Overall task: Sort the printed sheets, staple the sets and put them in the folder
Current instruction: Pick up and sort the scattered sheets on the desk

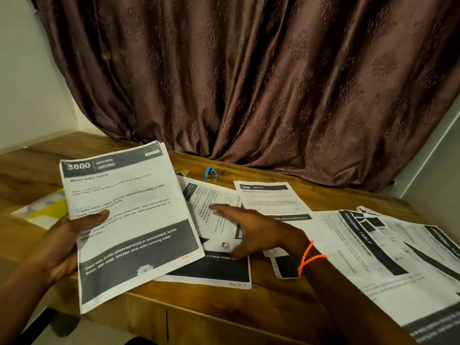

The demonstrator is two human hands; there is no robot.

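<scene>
My left hand (66, 241) holds a small stack of printed sheets (129, 220), its top page headed "3800 KITCHEN", raised above the table's front left. My right hand (254, 227), an orange band on its wrist, rests flat with fingers spread on loose sheets (214, 202) in the middle of the wooden table (273, 300). A sheet headed "3406" (271, 197) lies behind that hand. More sheets, headed "DRESSING TABLE" (373, 250), spread to the right. A small blue stapler (211, 172) sits at the back near the curtain. A yellow folder (43, 210) lies at the left, partly hidden by the held stack.
A brown patterned curtain (249, 83) hangs right behind the table. A pale wall (25, 83) closes the left side. The table's front edge (199, 317) runs below the held sheets, with sheets overhanging it at the right.
</scene>
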